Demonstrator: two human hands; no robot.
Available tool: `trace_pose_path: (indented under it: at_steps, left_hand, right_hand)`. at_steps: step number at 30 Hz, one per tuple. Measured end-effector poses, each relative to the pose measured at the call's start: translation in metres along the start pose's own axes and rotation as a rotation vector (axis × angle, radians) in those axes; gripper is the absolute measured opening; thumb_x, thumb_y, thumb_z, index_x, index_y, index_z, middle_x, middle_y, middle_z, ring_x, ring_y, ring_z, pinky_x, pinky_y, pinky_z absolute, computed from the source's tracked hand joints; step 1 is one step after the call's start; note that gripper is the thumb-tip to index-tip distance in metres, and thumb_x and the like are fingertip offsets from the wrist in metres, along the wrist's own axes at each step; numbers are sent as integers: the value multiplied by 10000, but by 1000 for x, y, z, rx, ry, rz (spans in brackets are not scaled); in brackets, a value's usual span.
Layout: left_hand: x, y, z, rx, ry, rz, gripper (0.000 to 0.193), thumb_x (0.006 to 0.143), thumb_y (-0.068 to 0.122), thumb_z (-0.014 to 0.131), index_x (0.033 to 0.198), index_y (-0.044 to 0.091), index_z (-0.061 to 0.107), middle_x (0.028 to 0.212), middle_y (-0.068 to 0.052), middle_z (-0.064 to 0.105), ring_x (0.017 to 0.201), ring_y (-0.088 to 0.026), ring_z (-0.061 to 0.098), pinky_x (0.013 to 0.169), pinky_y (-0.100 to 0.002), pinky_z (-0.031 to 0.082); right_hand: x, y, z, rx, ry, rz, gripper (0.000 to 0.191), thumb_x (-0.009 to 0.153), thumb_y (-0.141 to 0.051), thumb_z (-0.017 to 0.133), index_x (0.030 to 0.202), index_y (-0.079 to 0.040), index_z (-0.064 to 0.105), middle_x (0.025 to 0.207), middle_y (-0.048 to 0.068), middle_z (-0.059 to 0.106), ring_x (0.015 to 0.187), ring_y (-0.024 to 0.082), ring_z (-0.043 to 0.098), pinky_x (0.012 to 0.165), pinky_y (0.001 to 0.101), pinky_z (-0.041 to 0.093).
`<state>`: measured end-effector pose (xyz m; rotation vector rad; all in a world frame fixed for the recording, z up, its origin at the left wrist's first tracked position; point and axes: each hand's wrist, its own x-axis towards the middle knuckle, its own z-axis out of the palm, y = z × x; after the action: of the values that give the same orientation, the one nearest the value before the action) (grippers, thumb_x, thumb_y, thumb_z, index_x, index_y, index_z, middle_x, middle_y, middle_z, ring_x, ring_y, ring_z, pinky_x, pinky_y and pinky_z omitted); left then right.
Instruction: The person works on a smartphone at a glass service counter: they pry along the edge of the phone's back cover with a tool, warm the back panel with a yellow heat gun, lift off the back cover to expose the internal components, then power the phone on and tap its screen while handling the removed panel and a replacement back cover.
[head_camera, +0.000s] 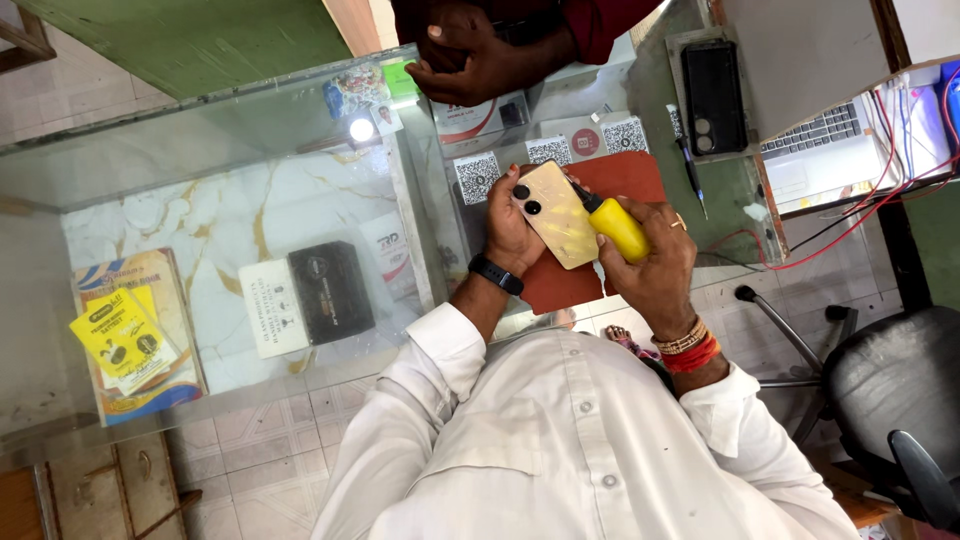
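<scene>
My left hand (508, 232) grips a gold smartphone (556, 215), back side up with two dark camera lenses showing. My right hand (655, 262) holds a screwdriver with a yellow handle (617, 228), its black shaft touching the phone's right edge. Both hands hover over a red-brown mat (625, 180) on the glass counter (250, 130). A black band sits on my left wrist, and bangles and red thread on my right.
Another person's clasped hands (470, 55) rest at the counter's far side. A black phone (713, 97) lies on a tray, a second screwdriver (690, 170) beside it. A laptop (820, 150), red wires and a black chair (895, 390) are at the right. Boxed goods show under the glass.
</scene>
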<state>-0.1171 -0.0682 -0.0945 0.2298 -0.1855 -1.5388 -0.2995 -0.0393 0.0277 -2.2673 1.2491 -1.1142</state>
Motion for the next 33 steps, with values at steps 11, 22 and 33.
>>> trace_pose_path:
  at_steps: [11, 22, 33]
  left_hand:
    - [0, 0, 2, -28, -33, -23, 512, 1079, 393, 457, 1180, -76, 635, 1117, -285, 698, 1079, -445, 675, 1027, -545, 519]
    - [0, -2, 4, 28, 35, -6, 553, 1080, 407, 444, 1211, -101, 617, 1119, -267, 700, 1079, -409, 680, 1019, -509, 534]
    - [2, -3, 3, 44, 74, -15, 564, 1068, 409, 420, 1233, -97, 608, 1131, -272, 699, 1085, -418, 688, 1008, -505, 540]
  right_hand:
    - [-2, -2, 2, -17, -1, 29, 430, 858, -101, 814, 1261, -28, 683, 1016, 150, 658, 880, 294, 688, 773, 387, 565]
    - [1, -3, 2, -75, -3, 16, 434, 843, -135, 828, 1241, -23, 697, 1039, 145, 674, 889, 291, 696, 772, 394, 578]
    - [5, -10, -8, -144, 3, -43, 466, 815, -102, 858, 1255, -45, 718, 1052, 122, 644, 900, 285, 680, 783, 400, 570]
